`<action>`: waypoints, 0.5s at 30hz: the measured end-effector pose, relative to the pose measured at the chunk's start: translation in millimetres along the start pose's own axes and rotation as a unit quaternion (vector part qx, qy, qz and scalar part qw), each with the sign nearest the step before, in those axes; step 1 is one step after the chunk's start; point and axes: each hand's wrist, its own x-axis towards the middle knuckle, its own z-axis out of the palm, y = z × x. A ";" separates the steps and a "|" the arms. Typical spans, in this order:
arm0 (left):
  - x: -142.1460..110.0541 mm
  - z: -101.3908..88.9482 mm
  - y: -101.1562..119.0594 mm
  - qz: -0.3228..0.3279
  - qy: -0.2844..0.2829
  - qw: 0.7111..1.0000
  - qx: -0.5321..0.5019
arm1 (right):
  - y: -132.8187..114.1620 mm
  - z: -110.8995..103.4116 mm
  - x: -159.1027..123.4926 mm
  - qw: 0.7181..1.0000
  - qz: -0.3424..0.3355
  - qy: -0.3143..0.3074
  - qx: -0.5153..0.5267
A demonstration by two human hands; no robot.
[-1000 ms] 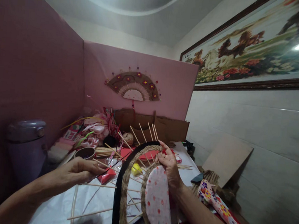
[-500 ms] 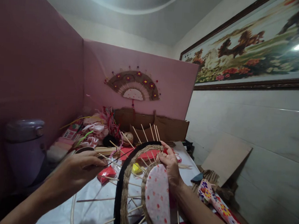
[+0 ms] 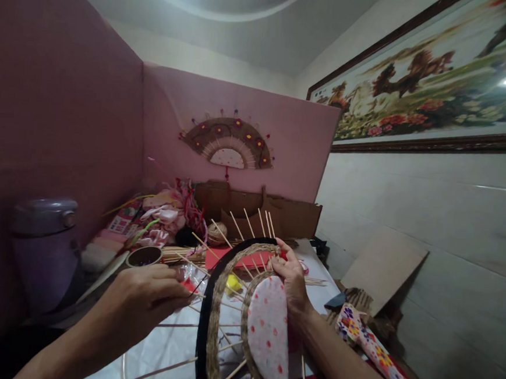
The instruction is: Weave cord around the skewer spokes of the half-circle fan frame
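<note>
Plainly, the half-round stick fan [image 3: 245, 314] is up in front of the person, tilted over the white tabletop [image 3: 153, 345]. The right hand [image 3: 290, 280] grips its upper end, thumb and fingers pressed together over the rim, just beyond the dotted cloth [image 3: 267, 336]. The left hand [image 3: 152, 292] is beside the bare stick ends, its fingers curled and pinched tight on black yarn [image 3: 200, 283] that runs across to the black outer band [image 3: 207, 308]; the thumb is hidden, so the exact hold is hard to make out. Behind that hand sits a round cup [image 3: 131, 257], and farther back, a twine ball [image 3: 217, 233].
</note>
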 end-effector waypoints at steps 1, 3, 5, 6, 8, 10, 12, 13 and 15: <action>-0.8 1.3 -0.2 -0.005 0.002 1.000 0.003 | 0.4 -0.6 0.5 1.000 0.000 0.002 0.002; -2.2 3.5 0.3 -0.017 0.007 1.000 -0.001 | 1.0 -1.9 1.4 1.000 0.001 0.002 0.003; -2.8 4.9 2.1 -0.024 0.007 0.999 -0.021 | 1.2 -2.9 1.8 1.000 0.001 0.000 0.001; -2.9 5.2 3.2 -0.025 0.005 0.999 -0.036 | 1.3 -3.2 2.0 1.000 0.000 0.000 0.001; -2.9 5.5 5.0 -0.027 0.003 0.997 -0.071 | 1.2 -3.5 2.0 1.000 -0.002 0.001 0.001; -3.1 5.4 5.6 -0.030 0.007 0.994 -0.101 | 1.2 -3.6 2.2 1.000 -0.004 0.005 0.003; -3.3 5.0 4.4 -0.034 0.008 0.993 -0.114 | 1.3 -3.8 2.6 1.000 -0.007 0.011 0.004; -3.3 4.7 3.3 -0.037 0.008 0.993 -0.115 | 1.4 -4.1 2.9 1.000 -0.008 0.013 0.005; -2.9 3.7 1.0 -0.042 0.008 0.993 -0.114 | 1.5 -4.8 3.7 1.000 -0.010 0.013 0.010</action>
